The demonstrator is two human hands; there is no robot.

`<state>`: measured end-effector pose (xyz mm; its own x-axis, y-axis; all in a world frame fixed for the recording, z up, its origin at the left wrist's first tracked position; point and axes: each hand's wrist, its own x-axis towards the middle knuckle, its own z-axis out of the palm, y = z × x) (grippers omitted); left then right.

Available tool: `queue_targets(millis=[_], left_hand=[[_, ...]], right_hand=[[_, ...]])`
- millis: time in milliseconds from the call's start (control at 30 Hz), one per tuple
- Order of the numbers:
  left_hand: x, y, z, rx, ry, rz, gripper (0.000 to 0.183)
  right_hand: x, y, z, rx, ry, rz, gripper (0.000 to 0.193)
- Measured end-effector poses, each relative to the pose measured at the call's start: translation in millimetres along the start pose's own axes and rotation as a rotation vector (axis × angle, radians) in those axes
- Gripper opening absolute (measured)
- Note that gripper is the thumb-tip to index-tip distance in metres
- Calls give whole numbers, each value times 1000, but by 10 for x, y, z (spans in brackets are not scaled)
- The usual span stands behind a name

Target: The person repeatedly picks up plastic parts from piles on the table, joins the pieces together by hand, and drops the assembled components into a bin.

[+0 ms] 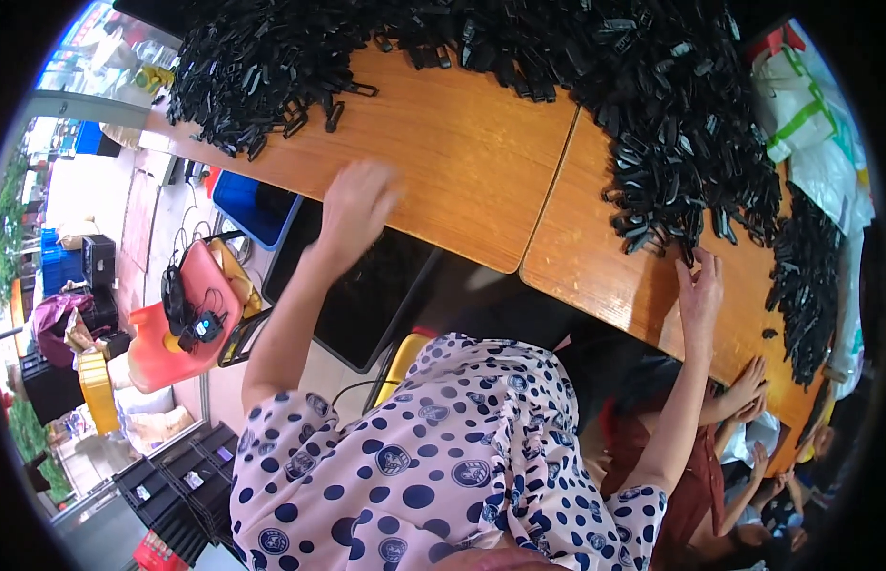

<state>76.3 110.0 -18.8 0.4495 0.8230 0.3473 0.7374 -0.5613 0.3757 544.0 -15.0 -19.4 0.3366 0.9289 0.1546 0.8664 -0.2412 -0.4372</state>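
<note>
A big heap of small black plastic pieces [662, 133], long and narrow like clips or loops, spreads over the wooden table [462, 143]. At the near edge of the heap, my right hand [702, 290] pinches one black piece [689, 253] between thumb and fingertips. My left hand [355, 211] hovers over the table's near edge, smeared by motion, so its fingers cannot be read. Closest to that hand are a few stray black pieces [335, 116] at the fringe of the left heap [243, 95].
Under the table's left end is a blue bin [255, 207]. A red plastic chair [181, 319] with a cable and small device stands at left. Co-workers' hands [745, 388] rest by the table edge on my right. White and green bags [795, 105] lie beyond the heap.
</note>
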Motion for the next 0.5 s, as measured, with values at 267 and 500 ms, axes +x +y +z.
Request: queue_targets(millis=[267,500], left_hand=[[1655,-1161,676,253,66,48,32],[1616,-888,563,333,-107,89,24]], right_hand=[[215,141,137,-118,-104,-44,18],[176,174,-7,-210,-119,-72,13]])
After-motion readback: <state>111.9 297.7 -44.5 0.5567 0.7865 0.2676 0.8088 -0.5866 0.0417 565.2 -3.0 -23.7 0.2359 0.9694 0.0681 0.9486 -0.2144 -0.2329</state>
